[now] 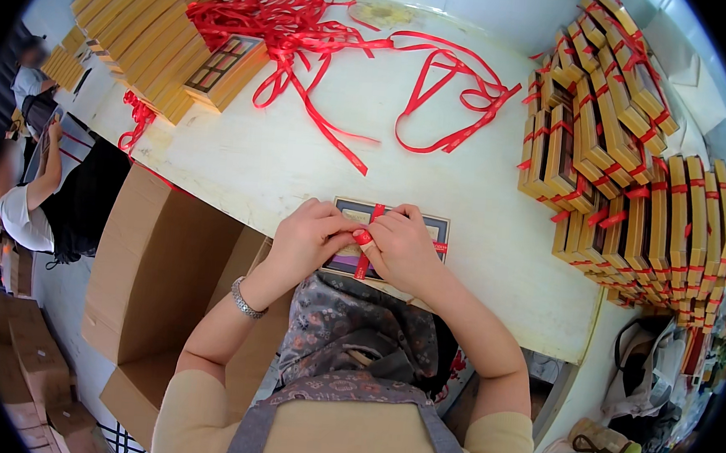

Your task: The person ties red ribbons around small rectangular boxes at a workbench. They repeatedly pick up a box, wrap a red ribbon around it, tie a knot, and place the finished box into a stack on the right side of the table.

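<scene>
Both your hands — left hand (303, 241) and right hand (403, 250) — together, pinching red ribbon (364, 252) on flat gift box (434, 229) at near table (283, 162) edge | tied boxes (627, 186) stacked right | untied boxes (154, 27) far left | loose ribbons (309, 29) far centre | knot looks unfinished

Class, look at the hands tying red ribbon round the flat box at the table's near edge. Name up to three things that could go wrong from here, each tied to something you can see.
1. The box lies close to the table edge; a pull might slide it off.
2. Both hands, left hand and right hand, pinch the ribbon at one spot; a slipping grip could loosen it.
3. The loose ribbon pile could snag.
</scene>
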The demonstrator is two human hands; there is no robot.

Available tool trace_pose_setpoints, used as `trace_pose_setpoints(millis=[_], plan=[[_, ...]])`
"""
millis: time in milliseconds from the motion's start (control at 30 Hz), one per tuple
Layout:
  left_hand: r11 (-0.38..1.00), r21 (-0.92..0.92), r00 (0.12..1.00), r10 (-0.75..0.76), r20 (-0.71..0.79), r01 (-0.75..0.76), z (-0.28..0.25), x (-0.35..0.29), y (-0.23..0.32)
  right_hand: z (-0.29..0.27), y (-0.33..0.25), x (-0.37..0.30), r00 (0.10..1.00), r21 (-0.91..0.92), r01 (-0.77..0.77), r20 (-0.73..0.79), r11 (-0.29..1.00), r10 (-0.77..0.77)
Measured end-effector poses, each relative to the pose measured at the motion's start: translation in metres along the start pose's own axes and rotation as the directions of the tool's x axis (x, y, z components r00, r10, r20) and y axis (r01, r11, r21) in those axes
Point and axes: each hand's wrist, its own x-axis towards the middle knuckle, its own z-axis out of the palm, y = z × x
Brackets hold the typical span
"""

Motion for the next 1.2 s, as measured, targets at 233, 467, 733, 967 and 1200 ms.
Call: trace_pose_setpoints(millis=[233, 467, 733, 967, 1200], plan=[[0.975, 0.039, 0.967, 0.222, -0.122, -0.219, 0.014, -0.005, -0.02, -0.031, 0.034, 0.01, 0.893, 0.625, -0.444, 0.367, 0.641, 0.261], [0.842, -0.034, 0.842, 0.539, 0.036, -0.538, 0.01, 0.016, -0.018, -0.009, 0.049, 0.021, 0.785, 0.626, -0.611, 0.398, 0.485, 0.475], [0.905, -0.275, 0.939, 0.344, 0.026, -0.324, 0.019, 0.009, -0.024, -0.047, 0.029, 0.033, 0.637, 0.636, -0.729, 0.494, 0.254, 0.592], [0.903, -0.419, 0.994, 0.106, 0.015, -0.089, 0.026, 0.0, -0.017, -0.054, 0.007, 0.047, 0.71, 0.539, -0.68, 0.315, 0.497, 0.63], [0.951, -0.26, 0.981, 0.14, -0.133, -0.17, 0.034, -0.002, -0.015, -0.043, -0.135, -0.037, 0.896, -0.315, -0.092, 0.388, 0.945, 0.217]])
